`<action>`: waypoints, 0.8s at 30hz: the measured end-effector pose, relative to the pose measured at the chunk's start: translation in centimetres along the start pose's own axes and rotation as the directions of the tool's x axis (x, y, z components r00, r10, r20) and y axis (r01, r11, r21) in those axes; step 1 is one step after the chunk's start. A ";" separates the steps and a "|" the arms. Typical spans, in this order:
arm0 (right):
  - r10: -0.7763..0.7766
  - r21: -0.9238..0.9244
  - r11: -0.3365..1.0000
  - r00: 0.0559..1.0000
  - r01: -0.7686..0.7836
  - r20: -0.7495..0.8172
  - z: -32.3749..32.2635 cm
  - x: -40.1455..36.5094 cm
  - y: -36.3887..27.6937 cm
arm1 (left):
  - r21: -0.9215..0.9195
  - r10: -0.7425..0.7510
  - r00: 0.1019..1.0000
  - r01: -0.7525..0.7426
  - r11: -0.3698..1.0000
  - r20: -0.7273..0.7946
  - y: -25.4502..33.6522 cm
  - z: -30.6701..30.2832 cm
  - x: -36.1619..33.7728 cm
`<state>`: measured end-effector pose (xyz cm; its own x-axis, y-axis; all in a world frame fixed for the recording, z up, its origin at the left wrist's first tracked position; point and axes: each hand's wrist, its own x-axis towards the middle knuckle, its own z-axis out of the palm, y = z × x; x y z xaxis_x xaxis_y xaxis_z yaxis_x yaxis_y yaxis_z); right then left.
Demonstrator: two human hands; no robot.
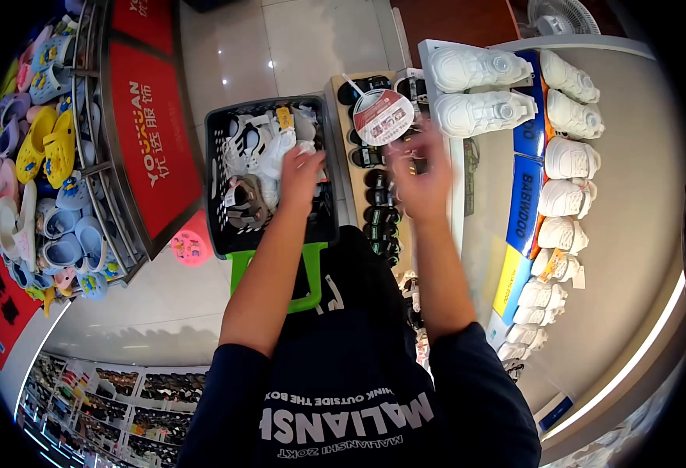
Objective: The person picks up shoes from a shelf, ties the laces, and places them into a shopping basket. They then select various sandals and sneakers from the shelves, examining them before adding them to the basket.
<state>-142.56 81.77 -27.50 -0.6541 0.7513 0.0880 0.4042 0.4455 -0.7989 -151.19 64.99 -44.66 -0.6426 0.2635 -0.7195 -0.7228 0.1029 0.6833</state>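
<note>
A dark shopping basket (pixel 213 183) with a green handle (pixel 309 288) stands in front of me. It holds white shoes (pixel 269 160), black-and-white striped footwear (pixel 238 148) and a brown-grey sandal (pixel 243 195). My left hand (pixel 302 178) is over the basket's right half beside the white shoes, fingers loosely bent and apart. To the right, my right hand (pixel 421 175) is smeared by motion over a low rack of dark sandals (pixel 380 195). Its fingertips are right at the lower edge of a round red-and-white sign (pixel 383 117); whether they grip it I cannot tell.
Colourful clogs (pixel 46 148) fill a rack at left, beside a red panel (pixel 146 129). White sneakers (pixel 483 113) line the right-hand display, above blue and yellow shoe boxes (pixel 524 203). A pink round stool (pixel 192 239) is left of the basket. A fan (pixel 563 17) stands at the back.
</note>
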 end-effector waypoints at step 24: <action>-0.711 -0.519 0.577 0.700 0.631 0.061 -3.2 6.0 -0.4 | -0.304 0.092 0.925 0.027 0.952 0.369 8.8 6.0 -6.5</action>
<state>-144.57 87.64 -24.69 -0.7843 0.1799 0.5937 0.1526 0.9836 -0.0964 -151.86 69.96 -33.26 -0.5668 0.6073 -0.5568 -0.7829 -0.1864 0.5936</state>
